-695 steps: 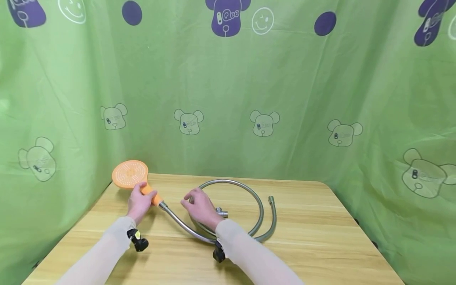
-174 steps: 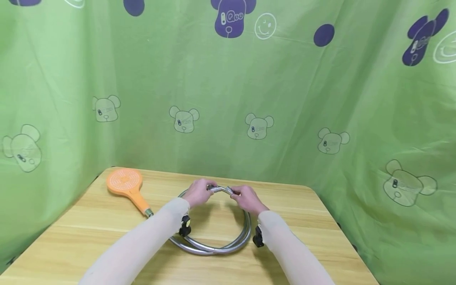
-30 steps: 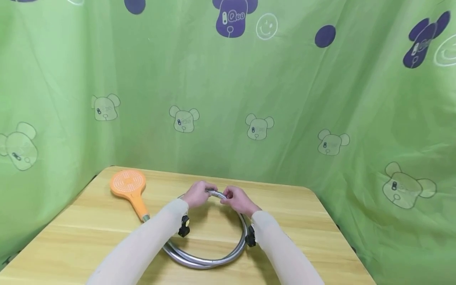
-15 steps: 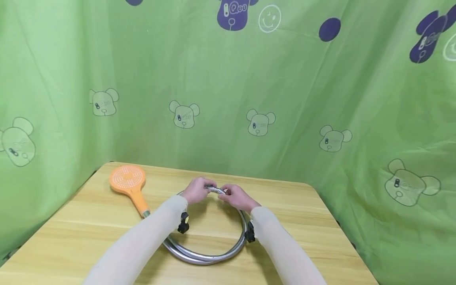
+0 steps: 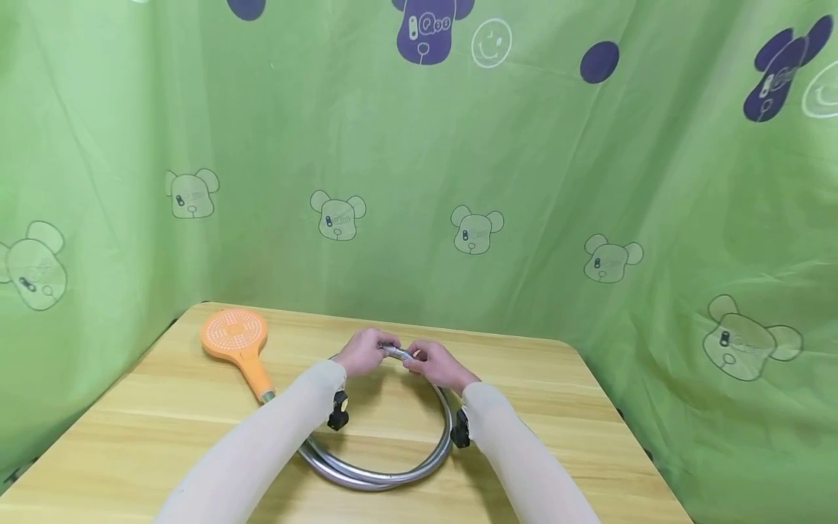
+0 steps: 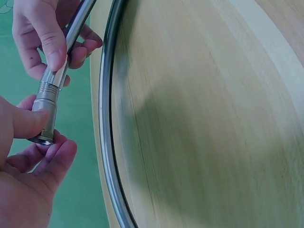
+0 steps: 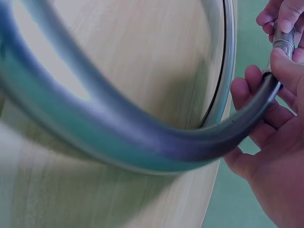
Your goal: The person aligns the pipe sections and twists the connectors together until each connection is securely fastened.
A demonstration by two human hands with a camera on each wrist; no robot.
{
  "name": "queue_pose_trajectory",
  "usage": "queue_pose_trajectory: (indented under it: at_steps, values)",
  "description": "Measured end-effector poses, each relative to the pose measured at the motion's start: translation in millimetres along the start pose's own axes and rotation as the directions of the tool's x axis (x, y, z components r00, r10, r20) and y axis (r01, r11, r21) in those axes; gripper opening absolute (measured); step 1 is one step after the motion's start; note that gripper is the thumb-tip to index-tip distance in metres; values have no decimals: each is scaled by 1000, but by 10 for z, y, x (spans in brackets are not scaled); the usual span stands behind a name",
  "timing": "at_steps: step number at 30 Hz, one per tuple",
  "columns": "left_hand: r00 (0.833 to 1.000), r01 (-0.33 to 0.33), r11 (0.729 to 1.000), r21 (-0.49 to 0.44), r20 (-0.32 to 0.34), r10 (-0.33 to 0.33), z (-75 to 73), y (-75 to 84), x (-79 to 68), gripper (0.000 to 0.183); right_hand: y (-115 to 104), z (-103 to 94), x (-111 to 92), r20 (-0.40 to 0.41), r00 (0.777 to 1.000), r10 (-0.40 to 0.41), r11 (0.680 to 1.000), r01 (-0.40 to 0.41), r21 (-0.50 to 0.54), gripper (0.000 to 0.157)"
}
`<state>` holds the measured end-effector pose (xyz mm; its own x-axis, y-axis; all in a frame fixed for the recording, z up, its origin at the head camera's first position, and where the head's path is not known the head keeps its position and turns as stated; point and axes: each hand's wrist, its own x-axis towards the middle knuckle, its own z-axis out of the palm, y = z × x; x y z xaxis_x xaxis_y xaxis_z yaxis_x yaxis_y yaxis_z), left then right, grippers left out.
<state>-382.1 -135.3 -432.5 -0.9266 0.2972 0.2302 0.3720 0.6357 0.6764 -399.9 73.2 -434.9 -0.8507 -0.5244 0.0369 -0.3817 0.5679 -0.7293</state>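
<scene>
My left hand (image 5: pixel 361 354) pinches a small chrome threaded fitting (image 6: pixel 45 107) between thumb and fingers. Close on its right, my right hand (image 5: pixel 440 364) holds the metal end (image 6: pixel 59 73) of a shower hose (image 5: pixel 366 482). In the left wrist view the two pieces meet in line, with some thread showing between them. Both are held up off the table. The rest of the hose loops round on the tabletop below my hands. Its other end joins the handle of an orange shower head (image 5: pixel 234 332), which lies at the left with its spray face up.
A light wooden table (image 5: pixel 537 437) spreads under everything, with rounded far corners. Behind it and along both sides hangs a green curtain (image 5: pixel 406 145) with cartoon bear prints. Each wrist wears a small black camera (image 5: pixel 337 411).
Earlier the fitting lay on the table and the left hand held the shower head. Later, fitting and hose end met at an angle; now they line up. Lately only the right fingers shift slightly.
</scene>
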Motion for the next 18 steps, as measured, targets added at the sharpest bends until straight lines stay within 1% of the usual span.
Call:
queue_pose_trajectory:
  at_steps: [3, 8, 12, 14, 18]
  values:
    - [1000, -1, 1000, -4, 5, 1, -12, -1, -17, 29, 1, -1, 0, 34, 999, -28, 1000, 29, -7, 24]
    - [1000, -21, 1000, 21, 6, 21, -35, 3, -32, 29, 1, -12, 6, 77, 996, -46, 998, 49, -28, 31]
    - [999, -31, 999, 40, 10, 30, -44, 5, -37, 28, 3, -8, 9, 105, 993, -47, 998, 50, -26, 36]
    - [1000, -28, 999, 38, 16, 27, -41, 3, -35, 29, 7, -3, 7, 106, 994, -41, 999, 43, -20, 35]
    - [999, -21, 1000, 13, 27, 21, -23, -12, -32, 30, 19, 11, 0, 93, 995, -26, 999, 28, -19, 25]
